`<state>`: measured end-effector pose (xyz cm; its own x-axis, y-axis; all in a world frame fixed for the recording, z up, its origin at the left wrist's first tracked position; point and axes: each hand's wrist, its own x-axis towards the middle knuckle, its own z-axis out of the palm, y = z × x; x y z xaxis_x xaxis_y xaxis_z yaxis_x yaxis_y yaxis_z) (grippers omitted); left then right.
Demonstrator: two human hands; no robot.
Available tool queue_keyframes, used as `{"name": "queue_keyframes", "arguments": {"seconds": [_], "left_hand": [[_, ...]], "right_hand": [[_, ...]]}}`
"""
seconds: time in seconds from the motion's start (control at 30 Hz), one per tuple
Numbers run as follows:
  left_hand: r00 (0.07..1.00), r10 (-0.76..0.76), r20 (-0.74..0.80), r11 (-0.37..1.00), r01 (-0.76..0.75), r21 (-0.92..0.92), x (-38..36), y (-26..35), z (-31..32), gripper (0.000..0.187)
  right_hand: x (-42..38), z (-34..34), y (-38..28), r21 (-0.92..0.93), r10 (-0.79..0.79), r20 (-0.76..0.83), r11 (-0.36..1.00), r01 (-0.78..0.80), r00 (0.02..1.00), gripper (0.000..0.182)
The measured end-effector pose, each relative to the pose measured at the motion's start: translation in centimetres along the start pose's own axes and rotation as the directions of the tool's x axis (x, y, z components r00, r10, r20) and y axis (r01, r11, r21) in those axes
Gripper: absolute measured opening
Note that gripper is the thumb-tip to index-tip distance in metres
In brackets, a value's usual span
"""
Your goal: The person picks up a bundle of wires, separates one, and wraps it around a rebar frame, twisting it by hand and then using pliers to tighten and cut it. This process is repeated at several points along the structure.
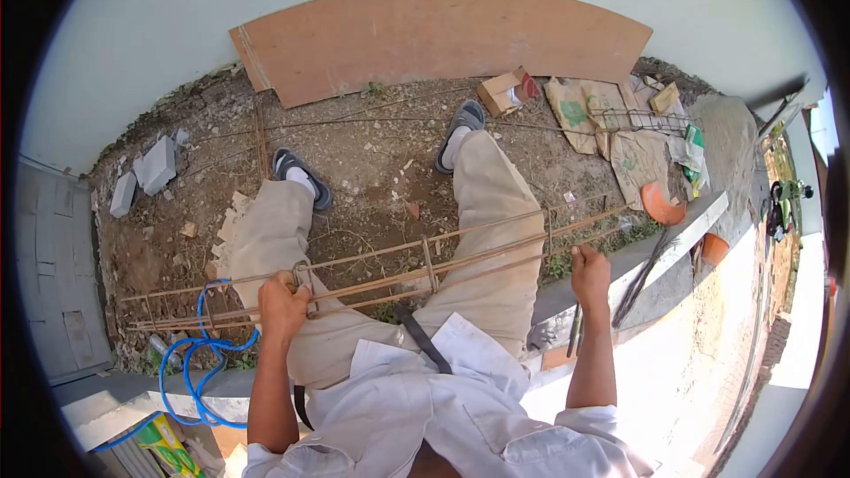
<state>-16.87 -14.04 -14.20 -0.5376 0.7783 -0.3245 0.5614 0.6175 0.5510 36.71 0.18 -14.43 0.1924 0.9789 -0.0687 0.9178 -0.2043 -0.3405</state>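
Note:
A long rebar cage [478,259] of thin rusty bars and small stirrups lies across my lap and thighs. My left hand [283,308] is closed around its bars beside a stirrup [303,274] near the left end. To the right of the cage, my right hand [591,279] is closed, its fingertips near the bars. A dark, slim hand tool [575,329] with two narrow legs, like pincers, sticks out below that hand; its jaws are hidden. A bundle of dark tie wire [641,279] rests on the concrete ledge [699,221] beyond the right hand.
Blue hose [202,363] coils at the left. Grey blocks [159,165] lie on the dirt. A plywood sheet [443,40] leans on the wall. An open cardboard box [506,93], flattened paper sacks [637,159] and an orange curved piece [662,204] are at the right.

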Motion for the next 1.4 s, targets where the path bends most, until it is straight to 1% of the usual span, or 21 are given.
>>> {"name": "queue_keyframes", "arguments": {"seconds": [0.07,0.17,0.27,0.37,0.47,0.57,0.67,0.77,0.87,0.97,1.07,1.17,1.2,1.3,1.37,1.4], "left_hand": [[1.000,0.006,-0.005,1.000,-0.006,0.017,0.0,0.2,-0.4,0.022],[1.000,-0.017,-0.010,0.999,0.016,-0.044,0.8,-2.1,0.8,0.021],[0.999,0.015,-0.040,1.000,-0.016,-0.008,0.6,-1.5,0.5,0.021],[0.986,0.124,-0.115,0.992,-0.123,0.013,0.5,-1.7,0.8,0.020],[0.995,0.049,-0.084,0.998,-0.046,0.039,0.3,-0.4,-0.1,0.021],[0.989,0.103,-0.108,0.993,-0.096,0.067,0.5,0.1,-1.0,0.022],[0.993,0.073,-0.097,0.996,-0.068,0.053,0.5,1.0,-1.8,0.023],[0.995,0.070,-0.077,0.997,-0.068,0.028,0.5,1.2,-2.3,0.021],[0.995,0.064,-0.075,0.997,-0.067,-0.028,0.7,0.3,-2.3,0.019],[0.993,0.063,-0.102,0.995,-0.070,-0.066,0.6,0.4,-3.0,0.019],[0.992,0.032,-0.120,0.990,-0.048,-0.134,0.7,0.8,-3.9,0.018],[0.991,0.041,-0.129,0.987,-0.061,-0.147,1.2,-1.1,-4.1,0.017],[0.991,0.037,-0.131,0.987,-0.056,-0.148,1.1,-0.6,-4.4,0.016],[0.990,0.023,-0.137,0.984,-0.047,-0.173,0.4,1.0,-6.2,0.015],[0.989,0.020,-0.147,0.975,-0.052,-0.216,0.2,1.2,-7.6,0.016],[0.988,0.014,-0.151,0.973,-0.048,-0.226,0.3,0.8,-8.3,0.017]], "right_hand": [[0.2,0.7,0.5,0.083,-0.071,-0.103,0.993,0.080,0.992,0.027],[0.8,0.7,0.4,0.071,-0.124,-0.131,0.988,0.134,0.984,0.027],[1.4,2.0,1.3,0.081,-0.043,-0.067,0.996,0.048,0.997,0.028],[2.0,2.4,1.7,0.063,0.000,0.011,0.998,-0.001,1.000,0.026],[2.1,1.9,0.9,0.025,0.002,0.006,1.000,-0.002,1.000,0.024],[2.0,0.9,-0.2,0.072,-0.041,-0.053,0.996,0.045,0.998,0.025],[2.2,0.4,-0.2,0.076,-0.047,-0.018,0.996,0.048,0.999,0.025],[2.2,0.4,0.0,0.032,-0.030,0.000,0.999,0.030,1.000,0.024],[1.6,0.0,-0.5,0.065,-0.068,-0.049,0.995,0.071,0.996,0.024],[1.2,-0.8,-1.3,0.042,-0.062,-0.060,0.997,0.065,0.996,0.023],[1.2,-1.7,-2.1,0.107,-0.072,-0.084,0.991,0.081,0.994,0.023],[1.2,-2.3,-2.6,0.054,-0.080,-0.040,0.995,0.083,0.996,0.022],[1.1,-2.4,-2.8,0.069,-0.093,-0.055,0.993,0.097,0.994,0.021],[0.5,-2.8,-3.6,0.101,-0.122,-0.076,0.986,0.130,0.990,0.019],[0.0,-3.7,-4.6,0.105,-0.129,-0.062,0.985,0.135,0.990,0.017],[-0.2,-4.1,-5.3,0.123,-0.154,-0.070,0.979,0.161,0.986,0.016]]}}
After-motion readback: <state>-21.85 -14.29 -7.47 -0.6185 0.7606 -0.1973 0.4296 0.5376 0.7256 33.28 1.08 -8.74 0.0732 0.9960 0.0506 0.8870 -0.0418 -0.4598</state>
